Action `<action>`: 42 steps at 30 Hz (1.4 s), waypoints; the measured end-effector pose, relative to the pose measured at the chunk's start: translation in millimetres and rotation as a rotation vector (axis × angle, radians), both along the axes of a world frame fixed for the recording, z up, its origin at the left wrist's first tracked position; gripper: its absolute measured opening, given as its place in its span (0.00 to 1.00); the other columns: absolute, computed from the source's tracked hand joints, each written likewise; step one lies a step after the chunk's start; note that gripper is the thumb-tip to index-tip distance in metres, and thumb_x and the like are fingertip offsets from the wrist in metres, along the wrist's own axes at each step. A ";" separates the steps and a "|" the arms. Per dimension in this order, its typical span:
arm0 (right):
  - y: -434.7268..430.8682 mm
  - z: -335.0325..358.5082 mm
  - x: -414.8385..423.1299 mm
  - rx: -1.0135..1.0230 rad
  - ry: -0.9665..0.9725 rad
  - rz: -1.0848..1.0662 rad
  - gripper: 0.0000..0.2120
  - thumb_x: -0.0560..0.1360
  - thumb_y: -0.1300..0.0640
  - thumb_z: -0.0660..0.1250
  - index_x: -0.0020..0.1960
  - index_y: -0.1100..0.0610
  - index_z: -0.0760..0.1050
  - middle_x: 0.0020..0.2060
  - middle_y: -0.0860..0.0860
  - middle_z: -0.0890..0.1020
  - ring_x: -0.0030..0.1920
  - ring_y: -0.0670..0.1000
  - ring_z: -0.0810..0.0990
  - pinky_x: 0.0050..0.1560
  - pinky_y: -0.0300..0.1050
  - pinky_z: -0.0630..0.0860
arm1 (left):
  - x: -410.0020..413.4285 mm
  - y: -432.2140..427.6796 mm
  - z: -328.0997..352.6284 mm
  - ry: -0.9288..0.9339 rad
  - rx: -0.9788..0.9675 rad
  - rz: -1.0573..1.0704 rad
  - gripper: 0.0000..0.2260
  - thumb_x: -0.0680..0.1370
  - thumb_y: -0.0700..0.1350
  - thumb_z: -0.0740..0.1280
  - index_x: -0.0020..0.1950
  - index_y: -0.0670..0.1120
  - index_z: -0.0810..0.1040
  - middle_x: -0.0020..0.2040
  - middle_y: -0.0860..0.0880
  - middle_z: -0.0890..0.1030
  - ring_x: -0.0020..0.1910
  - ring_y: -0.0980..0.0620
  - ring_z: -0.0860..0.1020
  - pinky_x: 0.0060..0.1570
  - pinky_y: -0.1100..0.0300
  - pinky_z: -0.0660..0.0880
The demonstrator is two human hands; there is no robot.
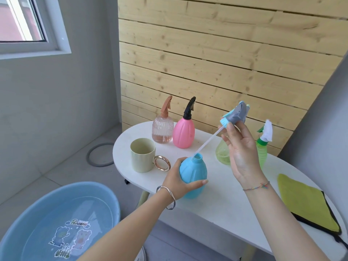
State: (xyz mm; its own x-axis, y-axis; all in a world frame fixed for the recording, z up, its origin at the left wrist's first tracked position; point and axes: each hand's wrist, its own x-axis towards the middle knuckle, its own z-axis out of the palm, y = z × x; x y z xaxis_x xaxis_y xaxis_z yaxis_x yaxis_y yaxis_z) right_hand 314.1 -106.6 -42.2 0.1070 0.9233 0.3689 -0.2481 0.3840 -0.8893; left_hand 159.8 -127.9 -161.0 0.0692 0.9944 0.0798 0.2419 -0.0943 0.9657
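My left hand (178, 180) grips a light blue spray bottle (194, 174) that stands open-necked on the white table (212, 202). Up and to the right, my right hand (240, 147) pinches the bottle's grey and blue spray head (236, 114). The head's white dip tube (208, 141) slants down, its lower end at the bottle's neck. The head is off the bottle.
At the back of the table stand a clear pink ribbed spray bottle (162, 131), a pink one (184, 131) and two green ones (262, 147). A cream mug (143, 157) stands left. A green cloth (305, 202) lies right. A blue basin (60, 223) with water sits on the floor.
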 end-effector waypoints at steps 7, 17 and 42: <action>3.3 6.0 7.9 0.021 -0.019 -0.024 0.15 0.68 0.49 0.70 0.54 0.49 0.77 0.47 0.39 0.83 0.53 0.41 0.79 0.60 0.40 0.72 | 0.5 1.2 -1.6 -0.005 0.006 0.005 0.41 0.56 0.67 0.76 0.64 0.58 0.67 0.56 0.57 0.76 0.55 0.59 0.76 0.52 0.64 0.76; 0.1 -36.4 -3.9 -0.108 -0.425 0.221 0.14 0.69 0.55 0.72 0.53 0.54 0.78 0.49 0.48 0.85 0.52 0.46 0.82 0.57 0.44 0.74 | 0.7 2.7 -3.7 0.005 0.016 0.006 0.41 0.56 0.67 0.76 0.64 0.57 0.67 0.56 0.56 0.77 0.55 0.58 0.77 0.55 0.61 0.77; -13.6 -58.1 -21.2 -0.109 -0.583 -0.095 0.14 0.67 0.52 0.77 0.52 0.52 0.82 0.47 0.41 0.84 0.51 0.39 0.80 0.54 0.33 0.71 | 2.0 -2.5 5.6 -0.010 -0.005 0.005 0.38 0.58 0.64 0.77 0.62 0.56 0.66 0.55 0.56 0.77 0.54 0.59 0.77 0.48 0.69 0.74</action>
State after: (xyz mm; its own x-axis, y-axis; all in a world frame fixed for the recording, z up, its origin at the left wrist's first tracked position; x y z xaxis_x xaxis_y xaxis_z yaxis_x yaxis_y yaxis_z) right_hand 292.9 -120.2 -100.3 -0.0004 0.9553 0.2958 0.3237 0.2800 -0.9038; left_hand 161.8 -130.3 -155.4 0.0634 0.9951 0.0758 0.2331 -0.0886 0.9684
